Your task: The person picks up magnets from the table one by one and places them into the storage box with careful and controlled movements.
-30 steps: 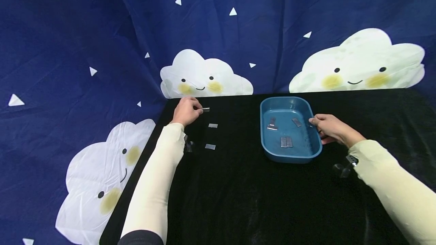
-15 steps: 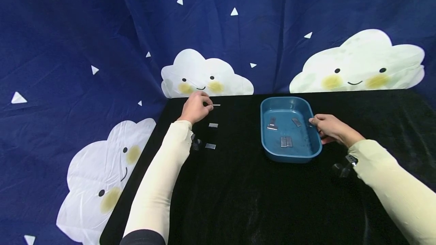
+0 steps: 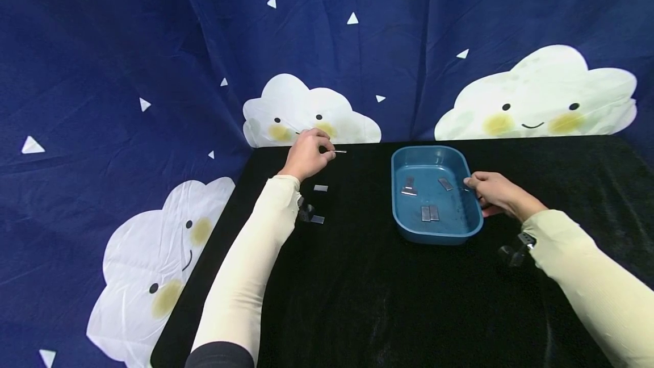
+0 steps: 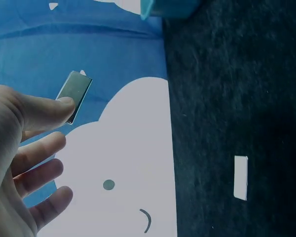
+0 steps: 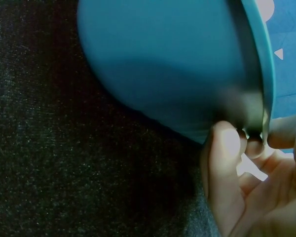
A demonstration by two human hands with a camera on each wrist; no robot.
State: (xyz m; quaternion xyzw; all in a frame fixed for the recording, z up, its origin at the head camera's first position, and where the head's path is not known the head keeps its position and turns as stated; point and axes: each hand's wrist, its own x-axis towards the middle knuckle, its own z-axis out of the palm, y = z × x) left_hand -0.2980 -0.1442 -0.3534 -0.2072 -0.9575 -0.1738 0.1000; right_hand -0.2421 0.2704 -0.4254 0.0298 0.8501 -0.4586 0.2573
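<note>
Left hand (image 3: 306, 155) pinches a small metal plate (image 3: 339, 151) between thumb and forefinger, lifted off the table, near the far edge, left of the tray (image 3: 472, 226). Left wrist view: plate (image 4: 75, 95) held at a fingertip (image 4: 64, 106), other fingers loosely curled below it.

Tray: blue, rectangular, sits on the black cloth (image 3: 368, 300). Inside: four plates, one at far left (image 3: 408, 185), one at far right (image 3: 445, 184), two side by side near the middle (image 3: 430, 213).

Right hand (image 3: 493, 193) grips the tray's right rim; right wrist view shows thumb (image 5: 227, 163) outside the wall (image 5: 163, 69), fingers curled over the rim.

Two more plates on the cloth left of the tray: one (image 3: 320, 188) just below the left hand, another (image 3: 317, 219) nearer, beside the left sleeve (image 3: 250, 266). Nothing lies between held plate and tray. Cloud-print blue backdrop (image 3: 102, 72) behind.
</note>
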